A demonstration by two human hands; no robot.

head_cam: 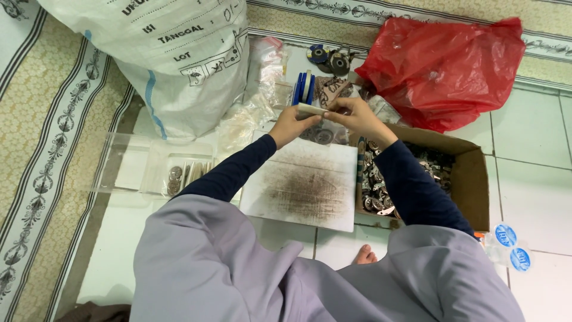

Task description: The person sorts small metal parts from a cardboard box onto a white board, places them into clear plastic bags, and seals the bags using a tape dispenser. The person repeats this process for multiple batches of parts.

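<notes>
Both hands meet above the far edge of a stained white board (307,191) on the floor. My left hand (292,124) and my right hand (353,116) together grip a small flat whitish piece (312,109), one at each end. Round metal discs (322,136) lie just below the hands, partly hidden by them. An open cardboard box (468,179) full of small metal parts (375,185) sits under my right forearm. Dark blue sleeves cover both arms.
A big white printed sack (173,53) stands at the far left, a red plastic bag (444,65) at the far right. A clear plastic tray (155,167) holds metal discs at left. Blue flat packs (302,88), clear bags (262,95), grinding discs (329,58) and two sealed water cups (512,247) lie around.
</notes>
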